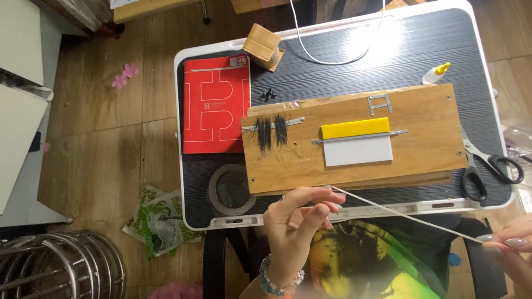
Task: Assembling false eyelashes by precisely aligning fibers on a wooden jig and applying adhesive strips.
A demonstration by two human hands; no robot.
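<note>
Fingers of the left hand [296, 223], low in the centre of the frame, are pinching one end of a thin, pale, stiff strip [406, 216], closed tightly on it. The right hand [518, 246], at the lower right edge, is gripping the other end between its fingertips, also closed. The strip is running with its long axis slanting from upper left down to lower right, stretched taut between the two hands just below the near rim of the white-edged, dark ribbed lap table [340, 215]. The left hand is lying nearer to the table.

Farther up, a rectangular brown wooden board [421, 148] is resting on the table, carrying a yellow and white flat plastic block [356, 142] at its middle and tufts of black fibres [271, 131] toward its left. Black-handled scissors [488, 169] are lying right of the board, a roll of grey tape [229, 190] at the lower left, a red printed card [216, 104] beyond it, and a small white glue bottle with a yellow cap [435, 73] toward the upper right.
</note>
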